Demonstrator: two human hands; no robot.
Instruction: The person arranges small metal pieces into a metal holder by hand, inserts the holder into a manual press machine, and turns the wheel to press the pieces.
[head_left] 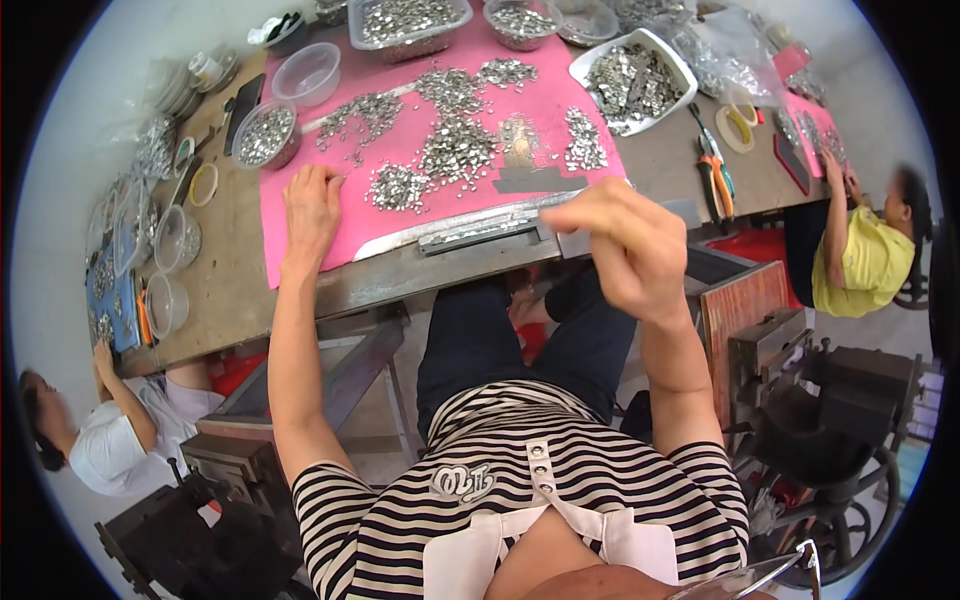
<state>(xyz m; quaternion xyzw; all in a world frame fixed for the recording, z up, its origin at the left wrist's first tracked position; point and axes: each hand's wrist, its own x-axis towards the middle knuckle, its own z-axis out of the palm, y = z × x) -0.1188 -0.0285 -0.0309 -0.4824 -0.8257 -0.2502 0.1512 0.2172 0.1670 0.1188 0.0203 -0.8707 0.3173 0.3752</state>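
Our right hand [635,245] hangs curled over the table's near edge, right of a dark bar [478,237], while our left hand [312,205] bends at the left of the pink sheet [345,235]; we cannot tell whether either pinches anything. Between and beyond them we see heaped metal pieces [457,150], with orange-handled pliers [716,190] farther right and a white tray [690,78] at the far right.
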